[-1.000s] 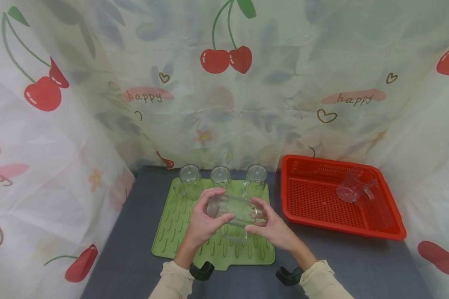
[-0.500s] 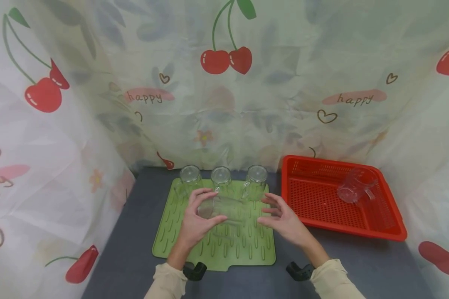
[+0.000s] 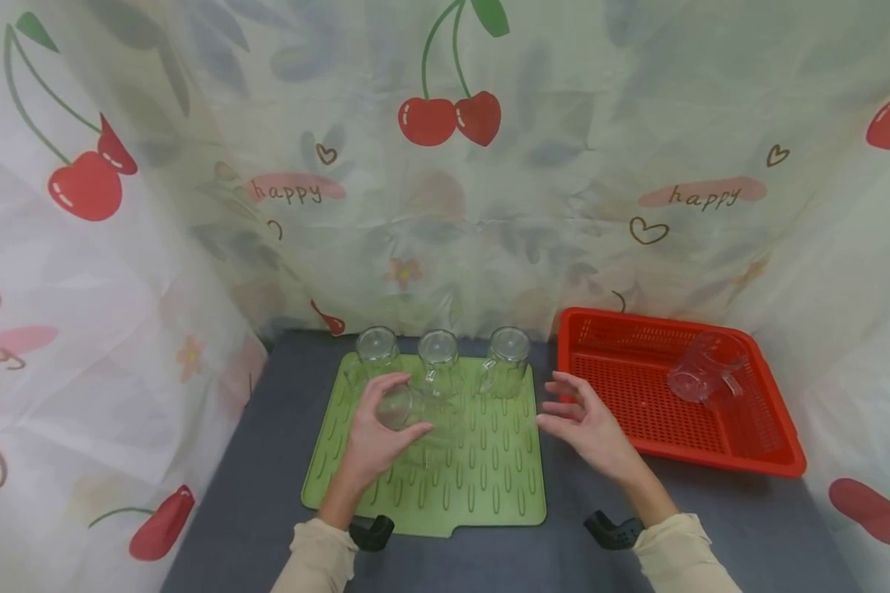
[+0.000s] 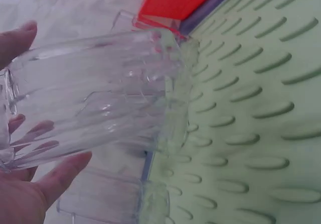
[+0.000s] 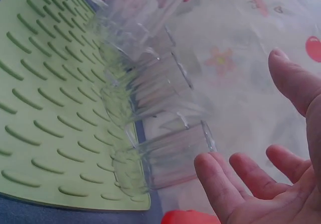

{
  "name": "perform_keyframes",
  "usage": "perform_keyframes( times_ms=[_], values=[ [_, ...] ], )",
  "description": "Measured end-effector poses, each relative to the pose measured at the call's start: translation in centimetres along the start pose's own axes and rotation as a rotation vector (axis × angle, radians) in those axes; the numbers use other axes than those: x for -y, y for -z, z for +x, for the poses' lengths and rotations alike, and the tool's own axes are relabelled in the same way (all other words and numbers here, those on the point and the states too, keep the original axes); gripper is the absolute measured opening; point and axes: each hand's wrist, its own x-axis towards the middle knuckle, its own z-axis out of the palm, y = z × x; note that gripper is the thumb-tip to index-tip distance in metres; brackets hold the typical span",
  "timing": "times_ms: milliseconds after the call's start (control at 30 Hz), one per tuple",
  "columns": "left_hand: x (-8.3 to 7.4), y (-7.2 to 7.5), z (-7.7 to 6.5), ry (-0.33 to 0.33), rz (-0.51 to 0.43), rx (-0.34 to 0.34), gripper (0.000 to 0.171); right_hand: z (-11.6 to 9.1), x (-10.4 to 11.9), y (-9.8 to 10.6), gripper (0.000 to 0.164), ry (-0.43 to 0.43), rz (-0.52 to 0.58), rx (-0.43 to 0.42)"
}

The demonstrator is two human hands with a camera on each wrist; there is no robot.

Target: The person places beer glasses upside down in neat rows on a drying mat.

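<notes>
My left hand grips a clear glass mug by its base end, thumb and fingers curled round it, over the left half of the green drying mat. In the head view the mug's outline is faint against the mat. To the right, my right hand holds nothing; its fingers are spread and relaxed beside the mat's right edge. Three upside-down glass mugs stand in a row along the mat's back: a left mug, a middle mug and a right mug.
A red plastic basket sits at the right, with another glass mug lying tilted inside it. The dark grey table runs beneath everything. Printed curtains enclose the back and sides.
My right hand has let go of the mug and moved right, away from it. My left hand has carried the mug leftward over the mat. The standing mugs and basket are unchanged.
</notes>
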Motion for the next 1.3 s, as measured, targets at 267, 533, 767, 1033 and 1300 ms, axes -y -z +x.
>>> perform_keyframes(
  times_ms=[267,533,767,1033,1300],
  values=[
    [0.4,0.1,0.2,0.055,0.077,0.011,0.069,-0.2,0.3,1.1,0.081,-0.020,-0.029,-0.037],
    [1.0,-0.1,0.4,0.101,0.168,0.000,0.067,-0.3,-0.1,1.4,0.083,-0.042,-0.037,-0.040],
    [1.5,-0.1,0.5,0.115,0.204,0.013,0.068,-0.4,0.1,1.9,0.080,-0.046,-0.018,-0.062],
    [2.6,-0.2,0.5,0.096,0.240,0.018,0.068,-0.6,0.2,2.5,0.079,-0.035,-0.048,-0.078],
    [3.3,-0.2,0.3,0.112,0.246,0.042,0.065,-0.6,-0.2,2.7,0.080,-0.044,-0.058,-0.084]
  ],
)
